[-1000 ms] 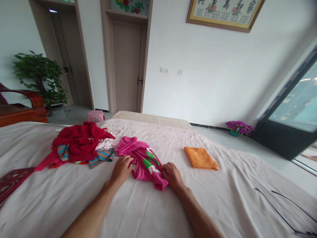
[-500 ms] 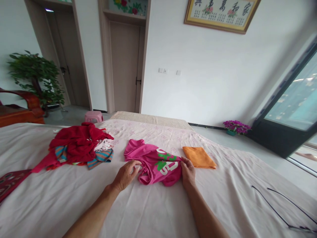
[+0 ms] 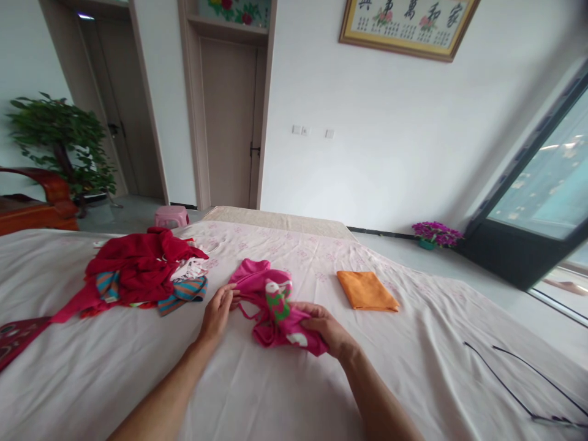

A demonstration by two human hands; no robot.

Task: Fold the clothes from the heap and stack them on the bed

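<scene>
One crumpled pink garment lies at lower centre of the frame, right hand with grip closed on its printed part, left hand pinching its left edge.

One pink garment, one orange cloth and three wall plates show.

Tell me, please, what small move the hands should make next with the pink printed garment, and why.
Probably, the right hand should draw its gripped part outward while the left hand steadies the opposite side, because the pink printed garment lies bunched between them, its green-and-white print broken by folds.
</scene>
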